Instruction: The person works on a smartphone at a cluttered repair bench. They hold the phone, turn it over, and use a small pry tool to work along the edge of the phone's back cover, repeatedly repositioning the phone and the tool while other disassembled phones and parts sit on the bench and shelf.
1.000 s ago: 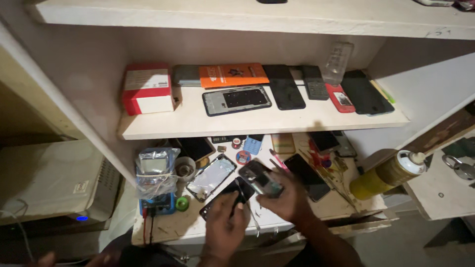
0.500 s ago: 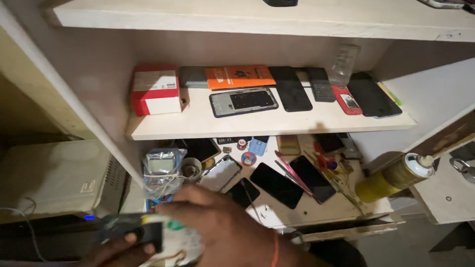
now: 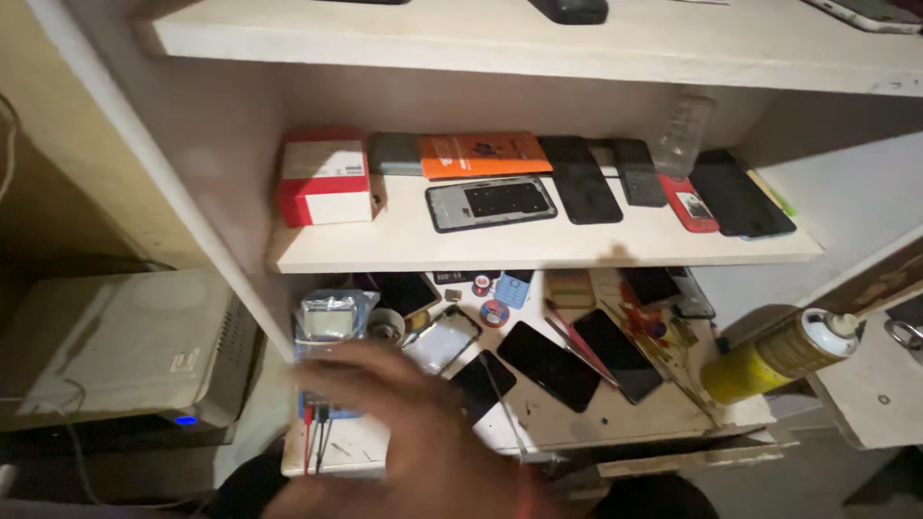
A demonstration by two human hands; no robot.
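On the tabletop [image 3: 577, 423] below the shelf, my hand [image 3: 423, 442] is now blurred at 7 o'clock, fingers spread, its grip loose and holding nothing visible. A moment ago it carried a dark device; I cannot see that now. The black phones [image 3: 548, 365] lie at 3 o'clock from it.

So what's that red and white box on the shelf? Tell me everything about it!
The red and white box is a small cardboard-looking carton, white on top with red sides and a white panel in front. It looks closed and lies flat at the left end of the middle shelf, close to a dark flat thing. No hand touches it.
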